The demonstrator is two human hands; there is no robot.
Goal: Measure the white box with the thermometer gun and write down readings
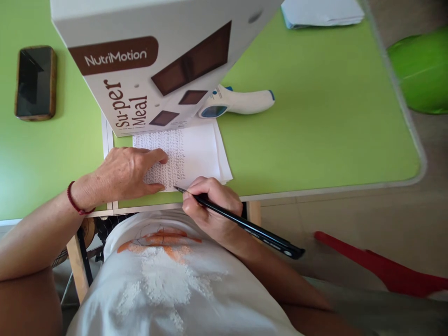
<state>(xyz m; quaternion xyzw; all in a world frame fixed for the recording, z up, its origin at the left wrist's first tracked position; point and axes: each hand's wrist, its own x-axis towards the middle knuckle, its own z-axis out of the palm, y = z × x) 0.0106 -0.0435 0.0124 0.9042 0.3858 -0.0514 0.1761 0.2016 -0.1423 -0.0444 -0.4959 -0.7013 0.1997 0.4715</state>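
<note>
A black pen (241, 219) is held by my right hand (212, 200), its fingers closed round the lower barrel. The tip is at the near edge of a white sheet of paper (199, 149) filled on its left part with lines of small handwriting. My left hand (129, 172) rests on the left side of the sheet, thumb and forefinger apart, the other fingers partly hidden. Another sheet shows beneath at the right. Just beyond the paper stands a white NutriMotion box (140, 93), hiding the paper's far edge.
A white thermometer gun (248, 101) lies right of the box on the green table (315, 130). A phone (35, 83) in a brown case lies far left. Folded papers (322, 13) sit at the back right. Beyond the table edge are a green rounded object (420, 70) and a red object (385, 266).
</note>
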